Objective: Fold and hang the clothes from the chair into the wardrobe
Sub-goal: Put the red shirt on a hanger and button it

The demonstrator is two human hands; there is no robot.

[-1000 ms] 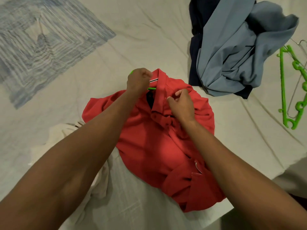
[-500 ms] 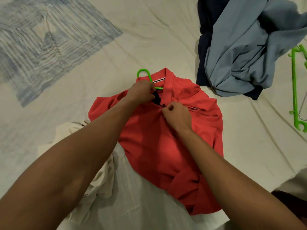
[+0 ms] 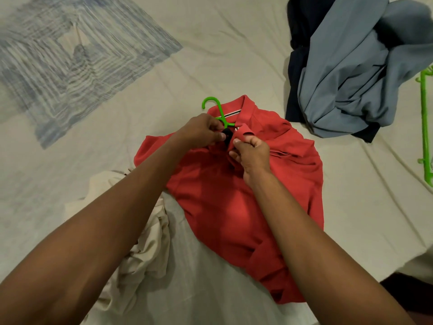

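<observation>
Both forearms reach forward from the lower corners and converge at the neck of the red polo shirt (image 3: pixel 246 191), which lies spread face up on the bed (image 3: pixel 234 55), collar pointing away from the person. The left hand (image 3: pixel 201 133) is curled, knuckles up, its fingers pinching the left edge of the open placket beside a dark patch at the neck opening. The right hand (image 3: pixel 251 153) is also curled, thumb on top, gripping the right collar point and placket edge, which folds up over its fingers. The two hands sit just beside each other, nearly touching. A green hanger (image 3: pixel 218 111) is inside the shirt, its hook sticking out past the collar on the far side. A cream garment (image 3: pixel 143 249) lies crumpled under the left forearm, touching the shirt's near left edge. A heap of grey-blue and navy clothes (image 3: pixel 346 73) sits at the far right, with another green hanger (image 3: pixel 425 127) at the right edge. A blue striped patterned patch (image 3: pixel 70 59) lies at the far left.
</observation>
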